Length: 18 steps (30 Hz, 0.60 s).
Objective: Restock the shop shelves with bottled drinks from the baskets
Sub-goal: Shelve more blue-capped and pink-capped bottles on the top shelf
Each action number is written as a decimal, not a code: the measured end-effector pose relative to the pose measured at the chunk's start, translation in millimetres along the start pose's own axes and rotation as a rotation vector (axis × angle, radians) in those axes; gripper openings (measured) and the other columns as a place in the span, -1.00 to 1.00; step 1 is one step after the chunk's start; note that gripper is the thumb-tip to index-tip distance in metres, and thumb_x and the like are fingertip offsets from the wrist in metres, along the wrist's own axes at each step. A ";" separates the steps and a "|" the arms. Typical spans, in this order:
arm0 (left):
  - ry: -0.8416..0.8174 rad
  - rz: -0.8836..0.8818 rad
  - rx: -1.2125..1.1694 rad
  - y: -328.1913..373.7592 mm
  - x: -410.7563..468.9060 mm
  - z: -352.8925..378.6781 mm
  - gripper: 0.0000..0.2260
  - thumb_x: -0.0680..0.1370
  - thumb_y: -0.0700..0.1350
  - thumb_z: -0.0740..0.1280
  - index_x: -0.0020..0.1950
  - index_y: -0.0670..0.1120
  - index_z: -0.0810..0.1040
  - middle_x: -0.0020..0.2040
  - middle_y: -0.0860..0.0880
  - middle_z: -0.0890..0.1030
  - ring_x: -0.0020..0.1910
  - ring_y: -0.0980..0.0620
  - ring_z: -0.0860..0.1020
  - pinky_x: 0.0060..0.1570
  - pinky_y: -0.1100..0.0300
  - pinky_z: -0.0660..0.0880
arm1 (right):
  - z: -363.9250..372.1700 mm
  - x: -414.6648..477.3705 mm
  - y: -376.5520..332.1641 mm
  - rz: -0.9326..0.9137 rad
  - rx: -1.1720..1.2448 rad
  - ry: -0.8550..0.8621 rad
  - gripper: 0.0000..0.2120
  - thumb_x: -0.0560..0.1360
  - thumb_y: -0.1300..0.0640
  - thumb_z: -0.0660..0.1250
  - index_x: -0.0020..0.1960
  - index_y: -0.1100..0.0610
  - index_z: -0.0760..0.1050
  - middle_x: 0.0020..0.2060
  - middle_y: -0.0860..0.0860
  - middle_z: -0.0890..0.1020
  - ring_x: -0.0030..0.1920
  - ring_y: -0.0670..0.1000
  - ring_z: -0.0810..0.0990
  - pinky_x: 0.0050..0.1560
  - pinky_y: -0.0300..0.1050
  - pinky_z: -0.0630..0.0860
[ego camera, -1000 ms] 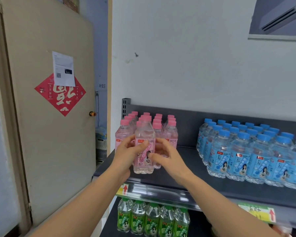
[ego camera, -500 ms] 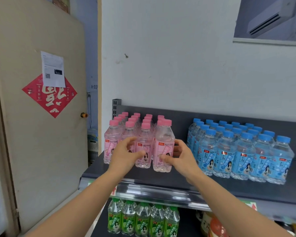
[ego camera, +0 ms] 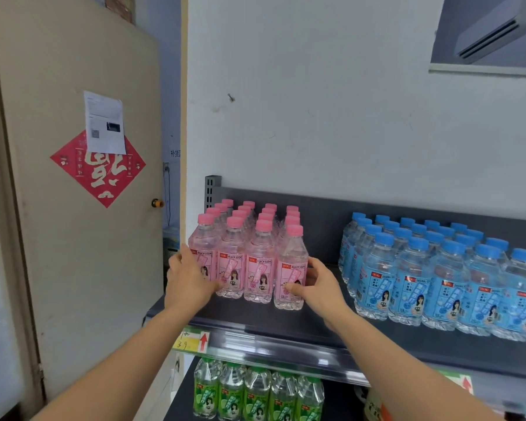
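Pink-capped peach soda bottles (ego camera: 257, 238) stand in rows at the left end of the dark top shelf (ego camera: 286, 317). My right hand (ego camera: 319, 288) grips the front right pink bottle (ego camera: 290, 262), thumb on its label and fingers round its right side; the bottle stands on the shelf, a little forward of its row. My left hand (ego camera: 189, 278) rests against the front left pink bottle (ego camera: 204, 241), fingers fairly straight along its left side. No basket is in view.
Blue-capped bottles (ego camera: 438, 268) fill the right of the same shelf, with a bare gap between the two groups. Green-labelled bottles (ego camera: 255, 393) stand on the shelf below. A beige door (ego camera: 73, 238) is at the left and a white wall behind.
The pink bottle held in front of the rows now stands at the right end of the front row. My left hand has moved to the row's left end.
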State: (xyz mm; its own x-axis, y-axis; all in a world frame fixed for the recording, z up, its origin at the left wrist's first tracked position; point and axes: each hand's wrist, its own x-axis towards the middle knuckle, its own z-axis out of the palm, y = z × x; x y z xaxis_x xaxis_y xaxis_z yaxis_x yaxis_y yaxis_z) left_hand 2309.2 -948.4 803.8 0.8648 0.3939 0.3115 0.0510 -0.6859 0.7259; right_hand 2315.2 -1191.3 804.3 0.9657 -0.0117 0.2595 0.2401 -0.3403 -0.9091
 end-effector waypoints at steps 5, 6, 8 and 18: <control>-0.042 0.005 -0.021 -11.7 11.0 1.6 -0.47 0.38 -0.06 0.54 0.22 -0.13 0.37 0.14 -0.14 0.56 0.06 -0.13 0.53 -0.05 0.02 0.47 | 6.1 7.6 2.2 -0.020 -0.061 0.064 -0.50 0.37 0.23 0.53 0.24 -0.05 0.49 0.03 -0.05 0.62 0.02 -0.05 0.60 0.10 -0.03 0.58; -0.035 0.011 -0.026 -13.0 12.2 1.3 -0.54 0.40 -0.07 0.53 0.18 -0.13 0.41 0.10 -0.12 0.59 0.01 -0.12 0.54 -0.09 0.05 0.46 | 6.9 8.4 2.4 -0.022 -0.067 0.072 -0.51 0.37 0.23 0.53 0.22 -0.05 0.49 0.01 -0.06 0.62 0.02 -0.05 0.60 0.12 0.01 0.58; -0.003 0.017 -0.044 -14.0 14.5 0.7 -0.61 0.41 -0.11 0.52 0.14 -0.14 0.45 0.07 -0.11 0.62 -0.01 -0.12 0.56 -0.09 0.06 0.47 | 8.7 9.4 3.3 -0.027 -0.080 0.092 -0.51 0.36 0.22 0.54 0.22 -0.05 0.48 -0.01 -0.08 0.62 0.03 -0.04 0.60 0.14 0.04 0.57; 0.007 0.029 -0.082 -14.5 13.7 -0.3 -0.64 0.43 -0.14 0.50 0.13 -0.14 0.44 0.04 -0.10 0.61 -0.05 -0.12 0.55 -0.07 0.04 0.47 | 12.8 8.1 -0.3 -0.042 -0.200 0.113 -0.46 0.39 0.13 0.52 0.30 -0.04 0.43 0.14 -0.03 0.59 0.13 0.00 0.56 0.23 0.06 0.51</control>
State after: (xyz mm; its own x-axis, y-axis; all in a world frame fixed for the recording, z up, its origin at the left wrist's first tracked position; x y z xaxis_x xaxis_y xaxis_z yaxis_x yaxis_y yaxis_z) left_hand 2320.2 -932.9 797.7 0.8616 0.3794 0.3371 -0.0152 -0.6447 0.7643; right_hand 2324.2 -1179.3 802.5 0.9353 -0.0948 0.3409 0.2448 -0.5222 -0.8170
